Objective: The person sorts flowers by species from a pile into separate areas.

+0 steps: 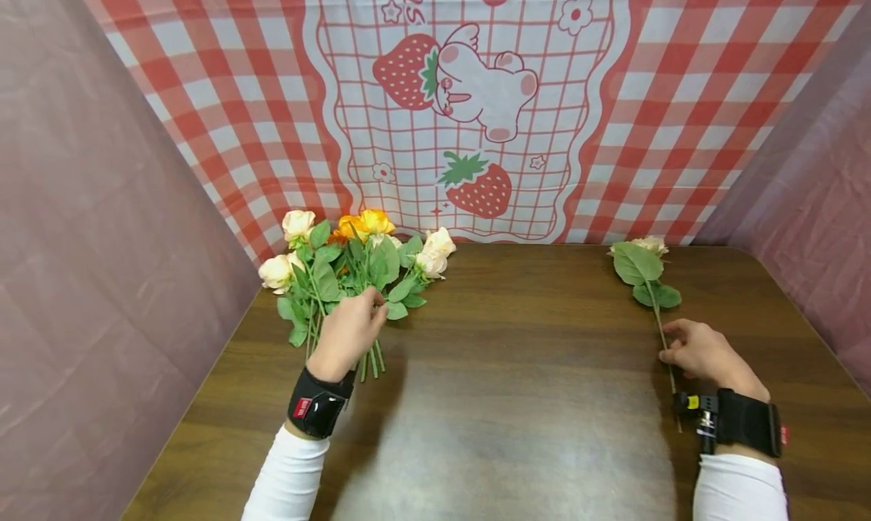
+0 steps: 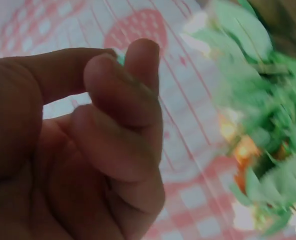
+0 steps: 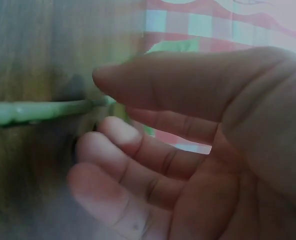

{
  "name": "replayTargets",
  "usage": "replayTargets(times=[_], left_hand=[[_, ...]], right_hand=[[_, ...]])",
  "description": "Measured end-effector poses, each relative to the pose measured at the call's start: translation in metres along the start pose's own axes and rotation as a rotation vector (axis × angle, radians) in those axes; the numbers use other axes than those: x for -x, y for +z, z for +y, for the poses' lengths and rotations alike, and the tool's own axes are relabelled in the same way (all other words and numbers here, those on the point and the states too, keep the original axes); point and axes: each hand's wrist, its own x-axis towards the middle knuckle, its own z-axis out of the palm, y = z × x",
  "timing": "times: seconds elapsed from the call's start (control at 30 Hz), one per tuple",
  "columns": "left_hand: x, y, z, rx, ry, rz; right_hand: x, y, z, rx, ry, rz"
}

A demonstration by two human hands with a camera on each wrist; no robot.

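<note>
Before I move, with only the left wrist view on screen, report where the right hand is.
Observer: The right hand is at the thin green stem of a single cream flower.
Operator: Give me the lie of the stems in the bunch of cream and orange flowers.
Observer: They run toward the near side of the brown wood-grain table.
Operator: Place the single flower for me.
Observer: Its head is at the table's far edge, well right of the bunch.
</note>
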Motion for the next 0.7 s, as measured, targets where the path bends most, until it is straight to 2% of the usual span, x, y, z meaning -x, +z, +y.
replayTargets(times=[0.1,0.23,0.5,0.7], left_hand=[[-0.003,-0.003,-0.016,-0.032,-0.047,-0.003],[-0.008,0.0,-0.031,-0.07,-0.083,-0.016],[-0.017,0.018,-0.046,-0.176,-0.17,-0.101],[-0.019,0.029,-0.055,-0.164,-0.215,-0.129]], right_hand=[[0.004,-0.003,-0.003,0.052,-0.039,0.036],[0.008,-0.007,-0.011,0.1,-0.096,0.121],[0.012,-0.011,-0.033,0.089,-0.164,0.245],[0.014,-0.011,-0.048,0.083,-0.198,0.27]])
